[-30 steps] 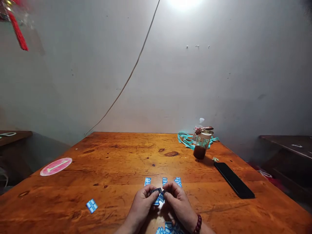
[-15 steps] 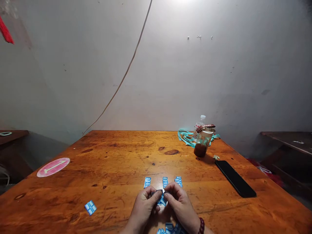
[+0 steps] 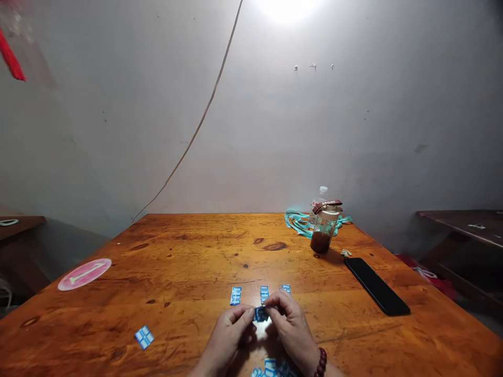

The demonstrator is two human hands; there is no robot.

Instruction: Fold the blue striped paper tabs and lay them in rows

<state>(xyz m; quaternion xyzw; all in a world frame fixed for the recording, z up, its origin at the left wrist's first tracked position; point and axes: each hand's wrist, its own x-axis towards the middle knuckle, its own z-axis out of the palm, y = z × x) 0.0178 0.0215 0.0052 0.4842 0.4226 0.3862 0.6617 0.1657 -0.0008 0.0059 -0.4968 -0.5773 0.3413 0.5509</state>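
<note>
A small blue piece, dark on the side I see, (image 3: 260,314) is pinched between the fingertips of both hands, low in the middle of the head view. My left hand (image 3: 232,331) grips its left end with thumb and forefinger, and my right hand (image 3: 290,325), with a dark red bead bracelet on the wrist, grips its right end. Just beyond lie three blue-and-white pieces or small stacks: a left one (image 3: 236,296), a middle one (image 3: 264,294) and a right one (image 3: 286,288), partly hidden. Below my hands, a loose pile of similar pieces (image 3: 270,368) is cut off by the frame's edge.
A blue-and-white square (image 3: 144,337) and a pink oval disc (image 3: 84,274) lie at left on the wooden table (image 3: 196,262). At right are a black phone (image 3: 377,286), a tumbler with dark liquid (image 3: 321,241), a clear bottle (image 3: 323,192) and a turquoise strap (image 3: 296,222).
Between my hands, the blue piece has turned and now shows a darker side. Both hands stay close together in nearly the same place. The camera view has shifted slightly.
</note>
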